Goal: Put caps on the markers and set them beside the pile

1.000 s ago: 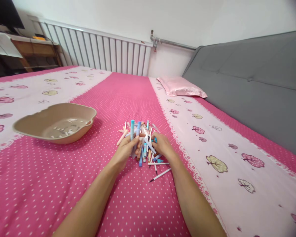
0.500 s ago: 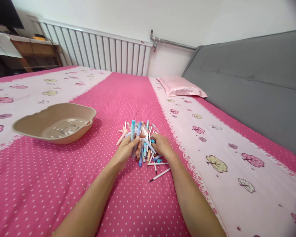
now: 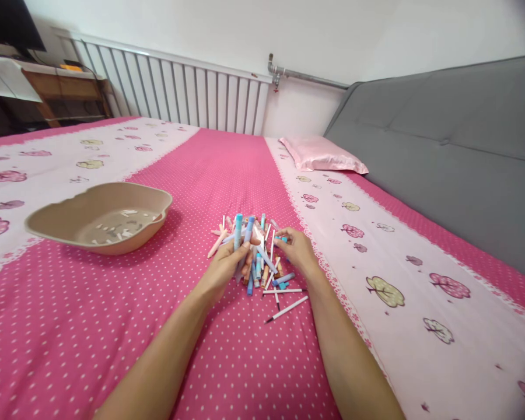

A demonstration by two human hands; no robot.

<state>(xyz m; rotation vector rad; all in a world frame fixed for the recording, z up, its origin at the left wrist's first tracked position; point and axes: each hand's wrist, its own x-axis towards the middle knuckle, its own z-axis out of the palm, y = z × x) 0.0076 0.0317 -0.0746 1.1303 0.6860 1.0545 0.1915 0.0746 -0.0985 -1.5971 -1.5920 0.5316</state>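
Observation:
A heap of pens and markers (image 3: 262, 265) lies on the pink dotted bedspread (image 3: 227, 361) in the middle of the view. My left hand (image 3: 225, 268) is closed round a bunch of blue markers (image 3: 242, 230) that stick up out of its grip. My right hand (image 3: 298, 251) sits at the heap's right side, fingers pinched on a small blue pen at the top of the heap. Loose thin white pens (image 3: 286, 308) lie just in front of the heap.
A tan, shallow plastic basin (image 3: 100, 217) with small bits inside stands to the left. A pink pillow (image 3: 321, 154) lies at the back by the grey padded headboard (image 3: 455, 151). A white radiator (image 3: 179, 93) lines the far wall.
My right hand has lifted and shifted slightly up and to the right, pinching a small pen. My left hand keeps its grip on the markers, almost still.

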